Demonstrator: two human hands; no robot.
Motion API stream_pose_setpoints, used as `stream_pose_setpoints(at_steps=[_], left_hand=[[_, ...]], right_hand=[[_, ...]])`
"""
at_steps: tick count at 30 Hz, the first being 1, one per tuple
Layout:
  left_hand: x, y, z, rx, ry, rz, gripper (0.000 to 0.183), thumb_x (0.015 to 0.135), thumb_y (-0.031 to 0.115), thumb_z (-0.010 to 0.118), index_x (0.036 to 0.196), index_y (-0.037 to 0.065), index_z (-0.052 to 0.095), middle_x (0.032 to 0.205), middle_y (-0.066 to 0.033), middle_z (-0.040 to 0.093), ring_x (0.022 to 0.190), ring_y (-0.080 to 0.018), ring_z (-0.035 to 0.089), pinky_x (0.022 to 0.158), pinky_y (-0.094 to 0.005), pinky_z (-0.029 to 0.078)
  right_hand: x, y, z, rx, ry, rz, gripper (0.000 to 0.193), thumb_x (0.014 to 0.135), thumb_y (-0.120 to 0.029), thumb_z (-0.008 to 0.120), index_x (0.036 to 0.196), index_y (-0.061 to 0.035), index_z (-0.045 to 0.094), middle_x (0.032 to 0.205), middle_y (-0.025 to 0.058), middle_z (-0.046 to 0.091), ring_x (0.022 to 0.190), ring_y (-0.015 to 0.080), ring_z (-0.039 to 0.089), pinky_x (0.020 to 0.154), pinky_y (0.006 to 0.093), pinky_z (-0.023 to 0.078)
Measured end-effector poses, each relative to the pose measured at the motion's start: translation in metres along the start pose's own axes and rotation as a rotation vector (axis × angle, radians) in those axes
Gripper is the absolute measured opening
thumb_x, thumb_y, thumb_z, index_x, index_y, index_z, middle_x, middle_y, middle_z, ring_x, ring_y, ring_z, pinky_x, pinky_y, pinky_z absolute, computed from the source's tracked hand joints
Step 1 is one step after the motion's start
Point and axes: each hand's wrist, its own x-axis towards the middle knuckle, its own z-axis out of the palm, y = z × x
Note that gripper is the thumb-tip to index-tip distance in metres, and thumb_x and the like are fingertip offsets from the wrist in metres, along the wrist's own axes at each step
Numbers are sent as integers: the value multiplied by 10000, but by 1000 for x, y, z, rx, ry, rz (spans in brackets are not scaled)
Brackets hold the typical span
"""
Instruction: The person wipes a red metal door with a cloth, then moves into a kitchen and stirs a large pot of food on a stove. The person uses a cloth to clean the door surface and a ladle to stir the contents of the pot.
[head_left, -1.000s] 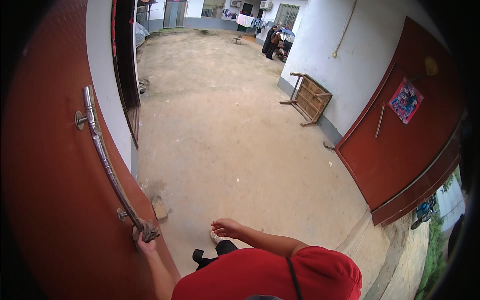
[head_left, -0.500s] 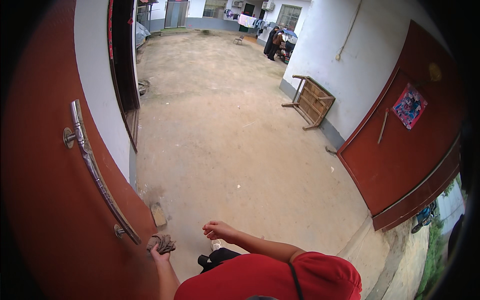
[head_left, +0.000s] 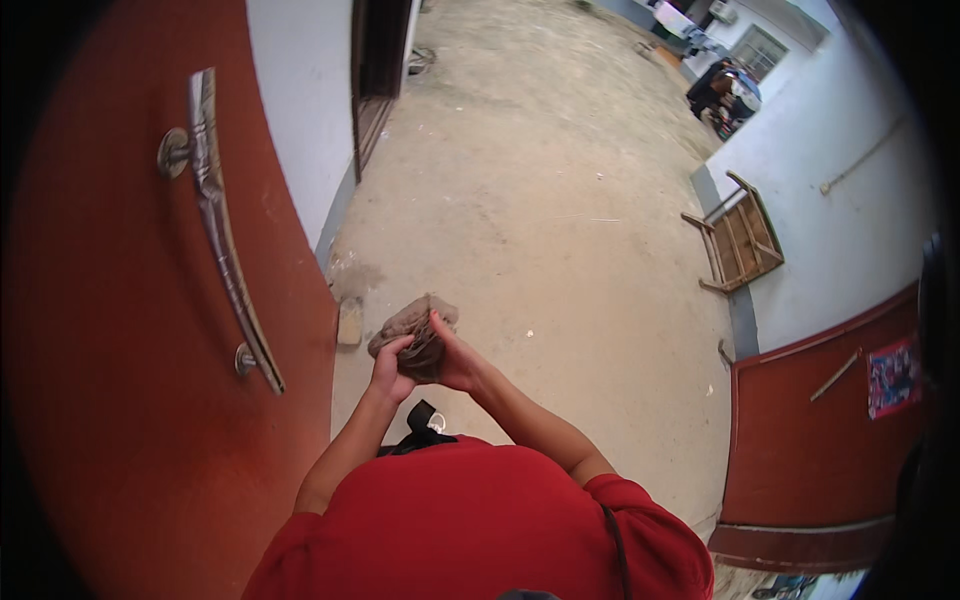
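A crumpled grey-brown cloth (head_left: 415, 325) is gripped between my two hands in front of my body. My left hand (head_left: 392, 374) pinches its near left side, thumb on top. The right hand (head_left: 456, 358) holds the other side, thumb pressed along the cloth; its remaining fingers are hidden beneath. To the left stands a red-brown door (head_left: 130, 380) with a long curved metal handle (head_left: 222, 225). Both hands are apart from the handle and the door.
A brick-like block (head_left: 350, 322) lies at the door's foot. On the right, a wooden table (head_left: 742, 242) rests tilted on its side against the wall, beyond another red door leaf (head_left: 810, 460). People (head_left: 712, 88) stand far off in the concrete yard (head_left: 520, 190).
The cloth has moved away from the door to the front of my body. My right hand has come over and taken hold of it too. My view has turned and tipped down.
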Motion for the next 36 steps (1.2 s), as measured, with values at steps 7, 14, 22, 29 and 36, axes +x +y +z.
stream_pose_setpoints(at_steps=[7, 14, 22, 29, 36], left_hand=[[-49, 43, -44, 145, 442, 292, 247, 891, 238, 668, 1094, 109, 609, 1051, -9, 626, 993, -152, 588, 854, -320, 463], [-123, 118, -25, 1233, 906, 1307, 400, 822, 40, 650, 1196, 1, 514, 1225, -143, 499, 1135, -282, 492, 989, -409, 406], [-87, 209, 11, 1242, 895, 1374, 534, 933, 179, 638, 1387, 6, 418, 1219, -194, 590, 1069, -321, 613, 901, -386, 476], [-65, 207, -3, 1265, 882, 1321, 538, 912, 149, 598, 1383, -7, 388, 1208, -242, 587, 1048, -357, 629, 857, -410, 500], [-73, 212, -7, 1236, 943, 1361, 491, 921, 118, 578, 1361, -26, 414, 1179, -231, 599, 1003, -328, 645, 847, -391, 509]], right_hand=[[116, -3, 14, 9, 103, 98, 512, 1046, -380, 374, 1401, -13, 416, 1395, 198, 505, 1266, 355, 515, 1074, 516, 420], [233, -14, 137, -108, -7, -66, 395, 1050, -254, 389, 1356, -13, 454, 1321, 161, 562, 1190, 302, 564, 1000, 477, 471], [339, -9, 204, -617, -16, -874, 522, 939, -90, 474, 1453, -35, 401, 1390, 165, 511, 1332, 280, 431, 1111, 321, 309], [340, 44, 113, -200, -65, -28, 232, 944, -190, 515, 1099, -53, 623, 959, 59, 662, 837, 169, 645, 749, 330, 525], [346, 76, 126, 76, 18, 155, 385, 962, -328, 518, 1185, -20, 572, 1103, 97, 630, 977, 216, 613, 856, 385, 494]])
